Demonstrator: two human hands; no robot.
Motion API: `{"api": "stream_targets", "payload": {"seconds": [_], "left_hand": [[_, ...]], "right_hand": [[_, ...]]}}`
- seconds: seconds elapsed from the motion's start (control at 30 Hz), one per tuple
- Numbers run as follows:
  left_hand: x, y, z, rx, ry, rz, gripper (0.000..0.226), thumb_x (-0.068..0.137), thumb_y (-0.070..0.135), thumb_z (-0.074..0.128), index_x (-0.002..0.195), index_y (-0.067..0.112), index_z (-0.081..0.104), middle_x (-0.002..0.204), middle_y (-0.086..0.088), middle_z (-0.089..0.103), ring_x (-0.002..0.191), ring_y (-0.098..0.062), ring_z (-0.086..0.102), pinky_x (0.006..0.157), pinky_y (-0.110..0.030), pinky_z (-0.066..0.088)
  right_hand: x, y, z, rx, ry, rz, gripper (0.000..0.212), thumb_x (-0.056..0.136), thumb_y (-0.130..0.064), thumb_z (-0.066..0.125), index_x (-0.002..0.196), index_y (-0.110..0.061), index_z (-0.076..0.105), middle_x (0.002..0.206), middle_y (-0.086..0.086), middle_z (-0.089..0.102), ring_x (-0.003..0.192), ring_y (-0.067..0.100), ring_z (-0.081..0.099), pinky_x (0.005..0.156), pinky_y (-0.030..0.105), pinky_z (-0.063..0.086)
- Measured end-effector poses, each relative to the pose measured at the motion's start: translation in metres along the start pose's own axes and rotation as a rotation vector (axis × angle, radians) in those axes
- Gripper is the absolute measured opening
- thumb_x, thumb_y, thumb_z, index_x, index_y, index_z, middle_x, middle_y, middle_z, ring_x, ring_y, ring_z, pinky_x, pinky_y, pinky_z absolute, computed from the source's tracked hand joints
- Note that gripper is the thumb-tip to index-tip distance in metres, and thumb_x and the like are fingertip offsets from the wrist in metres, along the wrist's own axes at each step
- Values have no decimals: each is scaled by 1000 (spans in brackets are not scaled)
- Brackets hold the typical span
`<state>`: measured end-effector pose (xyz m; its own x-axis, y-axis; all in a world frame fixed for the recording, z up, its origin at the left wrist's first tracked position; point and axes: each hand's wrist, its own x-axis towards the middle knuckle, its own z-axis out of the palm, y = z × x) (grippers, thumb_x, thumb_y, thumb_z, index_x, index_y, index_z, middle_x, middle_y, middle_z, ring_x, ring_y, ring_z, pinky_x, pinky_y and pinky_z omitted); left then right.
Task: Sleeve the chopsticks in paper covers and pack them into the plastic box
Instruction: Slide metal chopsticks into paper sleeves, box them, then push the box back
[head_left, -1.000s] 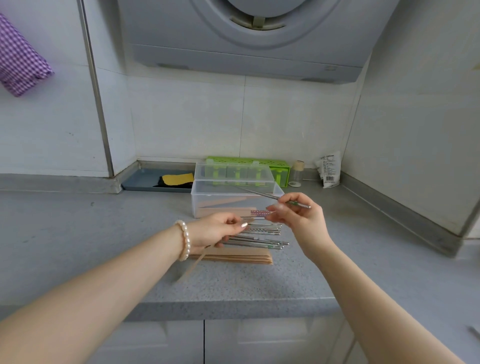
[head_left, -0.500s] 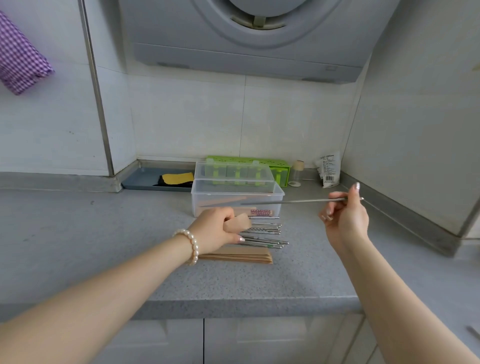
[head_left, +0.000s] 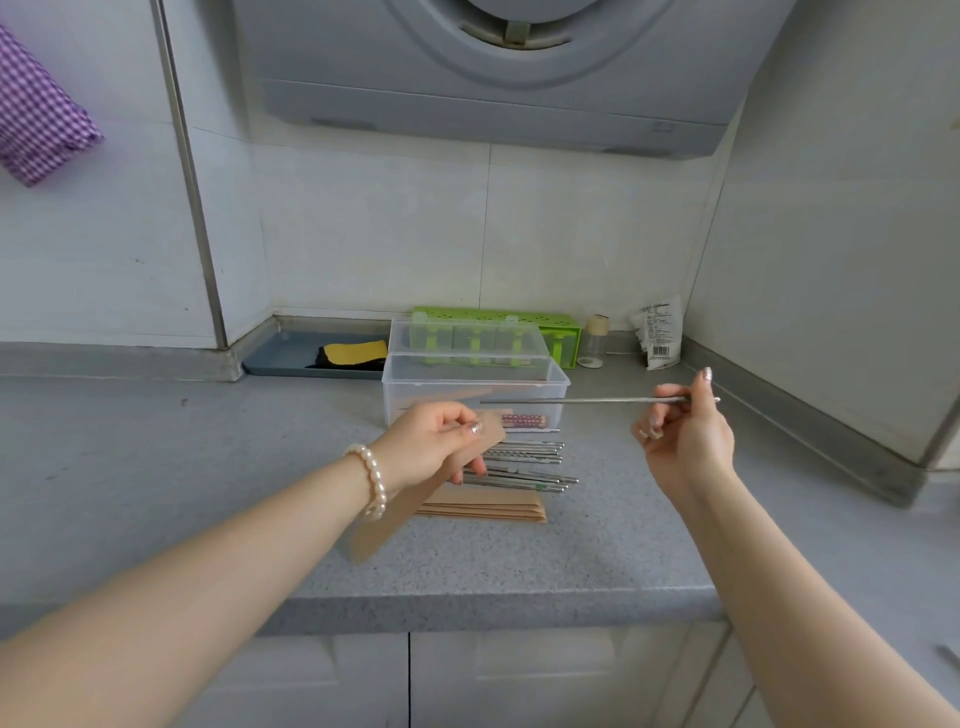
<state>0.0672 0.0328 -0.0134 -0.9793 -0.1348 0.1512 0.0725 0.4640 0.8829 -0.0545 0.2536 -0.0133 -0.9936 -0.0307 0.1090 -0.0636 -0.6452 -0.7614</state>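
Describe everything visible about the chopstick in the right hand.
The chopstick is a thin, straight rod that looks like silver metal, seemingly textured along its length. It is held in the air, nearly level, above the counter and in front of the clear plastic box. The right hand pinches it near its right end, a short tip sticking out past the fingers. Its free end points left toward the left hand, which holds a brown paper cover. Nothing else touches it.

Single head-worn wide-angle view, facing forward and down, close over the counter (head_left: 156, 467), toward the tiled corner.
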Motion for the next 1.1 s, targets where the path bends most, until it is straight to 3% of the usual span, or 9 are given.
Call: {"api": "stream_targets", "payload": {"seconds": [0.17,0.27,0.33,0.4,0.47,0.53,0.7,0.93,1.1], "left_hand": [[2,2,-1,-119,6,-36,5,90,13,56,90,13,61,71,-3,70,51,-10,56,52,-23,48],[2,5,3,-86,69,-26,2,86,12,61,85,10,61,73,-3,69,49,-4,62,46,-17,46],[3,5,7,-8,124,16,3,85,15,63,82,15,62,71,-2,68,56,-4,63,50,-17,48],[2,7,11,65,151,83,3,86,19,62,85,17,64,67,-1,67,60,-6,61,57,-15,47],[0,10,15,61,122,133,6,87,18,61,89,16,66,66,3,66,58,2,61,58,-7,45],[-1,13,17,44,79,162,9,88,15,60,91,20,67,70,8,68,61,8,62,60,-4,45],[-1,10,14,-34,71,121,12,87,11,60,88,20,66,69,14,66,62,7,63,62,-6,46],[-4,14,12,43,27,53,16,88,23,59,73,20,63,62,6,57,55,-3,50,54,-11,40],[-2,17,8,74,70,33,13,84,19,63,73,16,68,67,4,60,65,-5,52,64,-16,42]], "right_hand": [[-5,4,-1,-32,-137,52,40,98,-38,39,77,-8,56,49,4,58,45,14,51,51,25,45],[-17,8,9,-184,-307,40,20,94,-22,50,82,-8,57,62,9,68,54,19,64,57,26,54],[-27,12,18,-298,-404,8,5,87,-8,59,82,-7,59,67,13,70,60,24,68,62,30,57],[-38,17,27,-431,-472,-39,11,77,2,68,82,-5,60,69,14,71,64,26,70,63,32,58],[-48,23,36,-530,-513,-79,22,69,10,73,79,-4,59,67,10,71,64,22,70,61,29,56],[-55,28,43,-575,-521,-125,28,64,16,74,78,-3,57,62,7,68,60,14,67,60,25,56],[-57,33,49,-682,-471,-243,33,63,8,79,78,-12,58,67,7,63,64,12,61,63,26,55],[-57,30,53,-545,-482,-111,23,71,13,70,74,-7,59,58,3,67,57,12,65,54,24,53],[-60,29,50,-509,-472,-59,23,72,15,68,74,-6,59,60,7,67,59,16,68,55,27,56]]}}
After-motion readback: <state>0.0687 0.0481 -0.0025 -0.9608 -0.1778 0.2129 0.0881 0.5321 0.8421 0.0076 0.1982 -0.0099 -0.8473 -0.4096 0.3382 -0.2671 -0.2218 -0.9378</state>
